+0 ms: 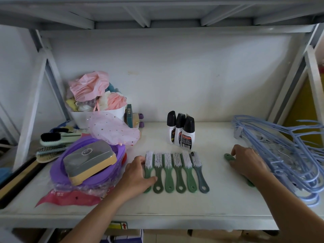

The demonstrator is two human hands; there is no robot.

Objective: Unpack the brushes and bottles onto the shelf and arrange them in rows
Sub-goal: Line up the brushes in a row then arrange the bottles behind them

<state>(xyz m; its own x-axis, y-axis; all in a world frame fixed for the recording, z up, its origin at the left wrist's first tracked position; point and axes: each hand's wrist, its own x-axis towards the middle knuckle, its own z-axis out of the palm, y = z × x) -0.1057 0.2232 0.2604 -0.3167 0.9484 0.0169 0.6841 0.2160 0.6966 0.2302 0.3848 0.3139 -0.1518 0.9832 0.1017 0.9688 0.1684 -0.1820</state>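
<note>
Several green brushes with white bristles lie side by side in a row (177, 172) on the white shelf (219, 199), handles toward me. My left hand (138, 176) rests on the leftmost brush (148, 172), fingers over its handle. Three white bottles with black caps (181, 131) stand close together behind the row. To the right, my right hand (245, 162) covers another green brush (228, 157); its handle end pokes out past my fingers and its other end shows under my wrist.
A pile of blue hangers (289, 155) fills the shelf's right side, touching my right hand. At left sit purple basins (84, 174) with a grey-and-yellow box on top, a white tub of sponges and pink cloth (98, 109), and other brushes (52, 144).
</note>
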